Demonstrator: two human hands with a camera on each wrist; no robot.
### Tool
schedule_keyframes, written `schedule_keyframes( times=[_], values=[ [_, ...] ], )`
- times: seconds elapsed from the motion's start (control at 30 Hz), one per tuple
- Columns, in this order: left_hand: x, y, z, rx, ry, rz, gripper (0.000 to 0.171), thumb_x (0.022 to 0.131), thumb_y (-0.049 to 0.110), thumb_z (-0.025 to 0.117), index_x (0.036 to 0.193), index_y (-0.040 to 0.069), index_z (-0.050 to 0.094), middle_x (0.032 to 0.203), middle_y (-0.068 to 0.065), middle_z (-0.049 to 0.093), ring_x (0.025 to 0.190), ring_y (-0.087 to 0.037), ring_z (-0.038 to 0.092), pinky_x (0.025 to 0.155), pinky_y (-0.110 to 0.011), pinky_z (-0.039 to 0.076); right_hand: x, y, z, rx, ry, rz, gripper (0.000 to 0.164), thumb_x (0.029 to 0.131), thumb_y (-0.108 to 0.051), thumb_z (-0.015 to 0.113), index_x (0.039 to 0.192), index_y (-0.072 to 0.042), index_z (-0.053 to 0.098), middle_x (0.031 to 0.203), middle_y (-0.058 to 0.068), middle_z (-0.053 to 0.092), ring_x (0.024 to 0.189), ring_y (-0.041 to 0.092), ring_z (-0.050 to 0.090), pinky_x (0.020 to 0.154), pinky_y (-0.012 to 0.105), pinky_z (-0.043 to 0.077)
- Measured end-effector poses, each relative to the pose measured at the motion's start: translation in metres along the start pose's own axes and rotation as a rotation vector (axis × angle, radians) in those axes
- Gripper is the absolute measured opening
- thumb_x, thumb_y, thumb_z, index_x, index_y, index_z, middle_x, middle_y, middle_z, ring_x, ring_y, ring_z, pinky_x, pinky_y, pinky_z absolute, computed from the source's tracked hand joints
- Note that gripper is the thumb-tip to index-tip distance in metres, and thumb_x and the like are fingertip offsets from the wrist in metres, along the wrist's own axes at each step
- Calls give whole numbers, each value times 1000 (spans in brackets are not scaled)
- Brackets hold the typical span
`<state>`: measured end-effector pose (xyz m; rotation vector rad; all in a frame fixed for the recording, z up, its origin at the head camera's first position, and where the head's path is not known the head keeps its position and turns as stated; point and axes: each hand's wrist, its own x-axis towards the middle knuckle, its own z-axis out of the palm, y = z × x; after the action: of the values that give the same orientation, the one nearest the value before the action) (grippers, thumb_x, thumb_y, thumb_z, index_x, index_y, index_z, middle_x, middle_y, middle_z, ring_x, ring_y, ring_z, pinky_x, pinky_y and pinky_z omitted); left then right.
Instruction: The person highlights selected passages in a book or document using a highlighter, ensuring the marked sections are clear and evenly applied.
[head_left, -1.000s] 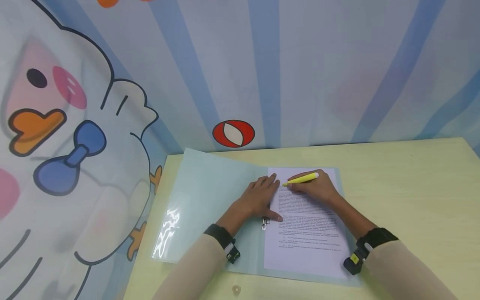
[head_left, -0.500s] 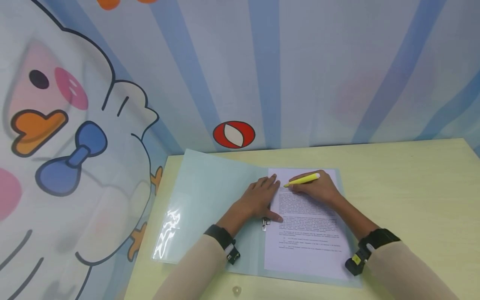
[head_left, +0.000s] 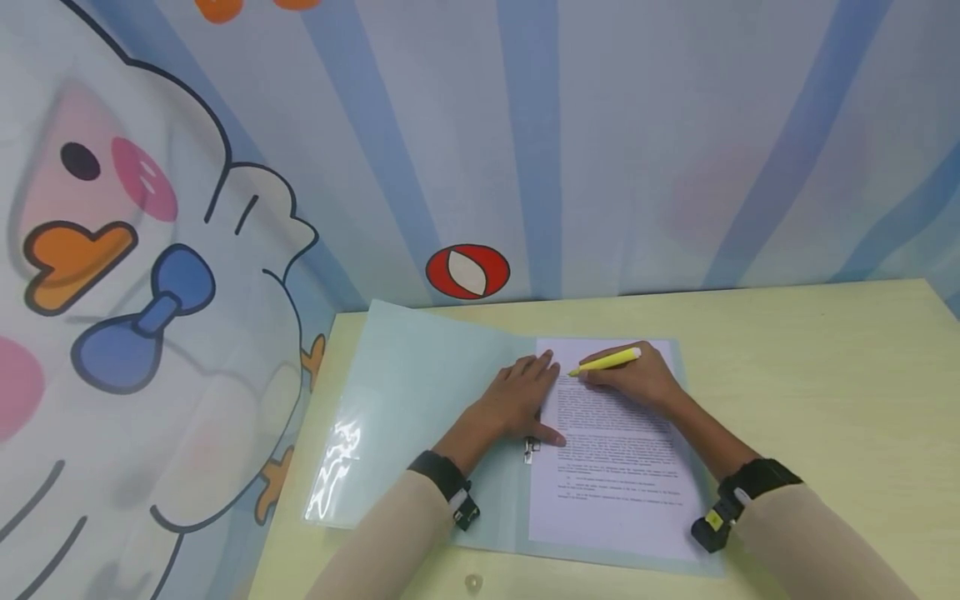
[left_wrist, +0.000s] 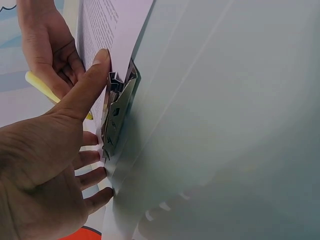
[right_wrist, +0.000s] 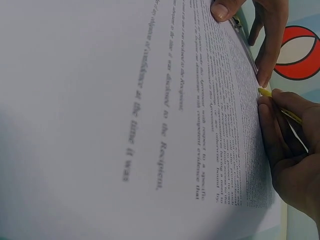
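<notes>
My right hand [head_left: 639,377] pinches a yellow highlighter [head_left: 611,360], its tip down at the start of the top lines of print on a white sheet [head_left: 600,525]. In the right wrist view the tip of the highlighter [right_wrist: 264,92] meets the page beside the dense text. My left hand [head_left: 513,400] rests with spread fingers along the sheet's left margin, thumb on the paper. The sheet lies in an open pale-blue folder [head_left: 420,367], under a metal clip [left_wrist: 117,110] at the spine. Part of that clip is hidden by the left hand in the head view.
The folder's clear cover lies flat to the left, with glare at its lower corner. A pale wooden table [head_left: 817,375] carries everything. Behind it stands a wall [head_left: 637,150] with blue stripes and a cartoon bird. A small round spot [head_left: 473,582] shows near the front edge.
The highlighter's tip has shifted very slightly to the right at the top of the text. My left hand stays where it was.
</notes>
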<state>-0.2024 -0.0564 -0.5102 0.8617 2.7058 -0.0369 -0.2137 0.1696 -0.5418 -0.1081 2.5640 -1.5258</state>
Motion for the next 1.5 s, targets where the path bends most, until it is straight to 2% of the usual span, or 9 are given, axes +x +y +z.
schedule_keyframes(
  times=[0.53,0.9,1.5],
  values=[
    [0,1,-1,7,-13,-3,116,65,75,64,153,15,16,159,-3,5,140,-24,10,108,-46,22,-2,1,-3,-5,0,-3,29,75,-44,76,99,-26,73,98,-6,69,84,14,62,69,35,50],
    [-1,1,-2,13,-8,0,115,66,73,64,153,15,17,159,-3,7,140,-25,12,108,-46,23,-2,6,-6,26,-4,29,31,73,-43,77,98,-25,73,96,-5,69,75,16,64,61,33,52],
    [-1,1,-2,8,-17,-13,117,65,73,65,154,16,15,159,-2,4,140,-24,10,109,-46,21,-4,6,-14,26,-10,21,29,75,-41,77,97,-24,73,93,-4,70,75,14,65,64,32,53]
  ],
)
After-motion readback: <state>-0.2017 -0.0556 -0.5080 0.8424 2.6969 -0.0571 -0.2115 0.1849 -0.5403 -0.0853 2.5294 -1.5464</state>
